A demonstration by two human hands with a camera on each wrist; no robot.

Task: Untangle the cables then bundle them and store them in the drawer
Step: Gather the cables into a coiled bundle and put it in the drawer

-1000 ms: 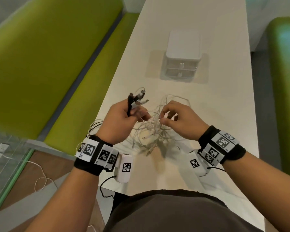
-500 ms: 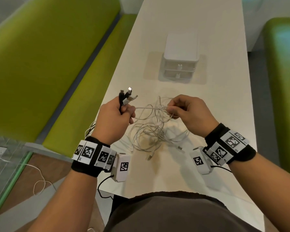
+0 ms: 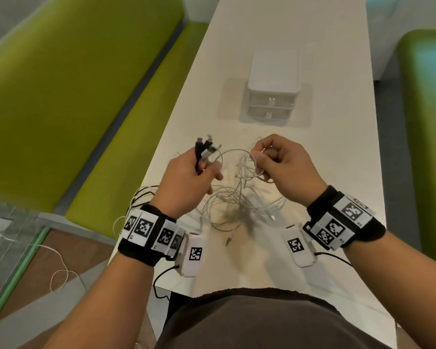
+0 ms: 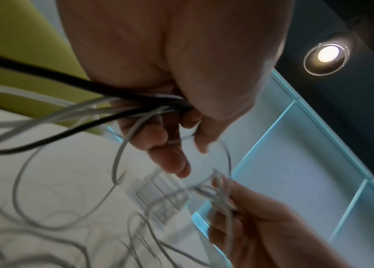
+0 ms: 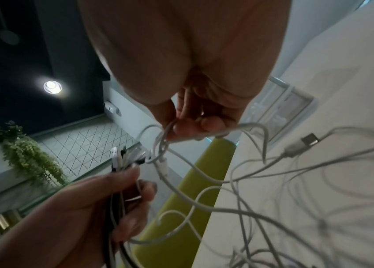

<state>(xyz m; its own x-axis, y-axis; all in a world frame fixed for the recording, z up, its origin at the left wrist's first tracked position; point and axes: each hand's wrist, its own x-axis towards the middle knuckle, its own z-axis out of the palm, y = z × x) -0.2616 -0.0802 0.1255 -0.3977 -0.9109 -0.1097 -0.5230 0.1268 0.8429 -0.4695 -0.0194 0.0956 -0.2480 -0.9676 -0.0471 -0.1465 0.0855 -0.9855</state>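
Both hands are grasping: the left hand (image 3: 186, 182) clutches gathered cable ends (image 3: 207, 149), the right hand (image 3: 285, 165) pinches white cable loops (image 3: 247, 165) above the table (image 3: 337, 152).

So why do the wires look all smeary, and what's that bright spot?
Left wrist view: the white cables near the lens are smeared by motion blur, and the bright spot is a ceiling lamp glaring. Right wrist view: the far cables blur too. Head view: sharper, with soft shadows on the table.

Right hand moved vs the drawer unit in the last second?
Yes. In the head view the right hand has lifted its white cable up and away from the body, closing on the drawer unit.
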